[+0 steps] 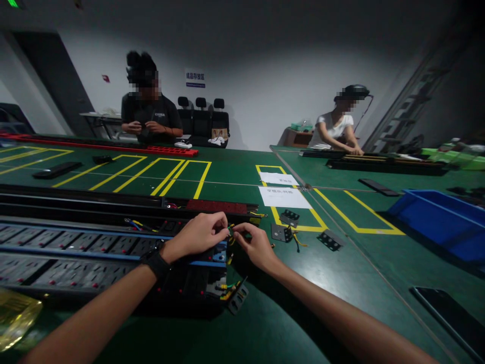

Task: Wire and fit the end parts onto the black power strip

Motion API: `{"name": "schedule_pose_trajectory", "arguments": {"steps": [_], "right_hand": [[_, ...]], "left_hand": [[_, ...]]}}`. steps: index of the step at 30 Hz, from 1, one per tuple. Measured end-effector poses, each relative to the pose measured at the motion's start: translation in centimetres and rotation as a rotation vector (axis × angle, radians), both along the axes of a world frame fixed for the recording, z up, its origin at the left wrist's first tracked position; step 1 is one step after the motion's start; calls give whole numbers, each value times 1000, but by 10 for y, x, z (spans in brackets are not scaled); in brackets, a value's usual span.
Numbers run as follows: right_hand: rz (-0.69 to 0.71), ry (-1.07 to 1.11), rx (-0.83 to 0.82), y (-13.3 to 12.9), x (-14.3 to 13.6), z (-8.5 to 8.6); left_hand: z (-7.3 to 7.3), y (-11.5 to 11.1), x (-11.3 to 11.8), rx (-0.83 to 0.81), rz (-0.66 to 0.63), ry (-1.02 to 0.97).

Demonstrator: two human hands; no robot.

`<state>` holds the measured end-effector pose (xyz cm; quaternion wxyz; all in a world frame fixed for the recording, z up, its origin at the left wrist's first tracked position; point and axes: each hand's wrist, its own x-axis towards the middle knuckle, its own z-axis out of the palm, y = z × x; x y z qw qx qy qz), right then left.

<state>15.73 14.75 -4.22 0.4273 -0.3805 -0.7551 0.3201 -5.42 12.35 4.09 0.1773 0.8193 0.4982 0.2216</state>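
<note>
My left hand (202, 232) pinches at the right end of a blue-edged power strip (87, 241), its wrist resting over the strip. Facing it, my right hand (255, 242) is closed in a pinch. Between the fingertips is a short green-yellow wire (232, 230), its far end hidden by the fingers. Nearer me lies a black power strip (109, 270), with a grey metal end plate (238, 297) hanging on wires at its end. Behind my hands is a dark red strip (215, 206) with yellow wire at its tip.
Loose black end plates (282, 232) lie right of my hands. Paper sheets (284, 197) sit behind them. At right are a blue bin (443, 222) and a phone (450, 313); a yellow transparent roll (17, 318) is at left. Two people (151, 114) work across the table.
</note>
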Motion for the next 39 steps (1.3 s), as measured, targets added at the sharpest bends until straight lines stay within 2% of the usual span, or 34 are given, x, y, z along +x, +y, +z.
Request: {"name": "schedule_pose_trajectory", "arguments": {"steps": [6,19,21,24,25,27,30,35,39], "right_hand": [[-7,15,-55,0,0,-1],[64,-4,-66,-3,2,4],[52,-11,-26,-7,2,7],[18,-27,133,-16,4,12],[41,-45,180,-19,4,14],[173,-116,231,-25,5,15],[364,-234,238,-29,6,13],[373,-197,164,-27,6,13],[372,-91,0,-25,8,16]], "left_hand": [[3,-3,2,9,76,-17],[-3,-4,-4,3,40,42],[-3,-5,-4,8,34,37],[-3,-5,-4,19,29,21],[-3,-5,-4,24,28,14],[-2,-5,-5,31,31,0],[-1,-6,-5,40,37,-17],[-1,-6,-6,36,44,-23],[-1,-6,-7,32,27,-43]]}}
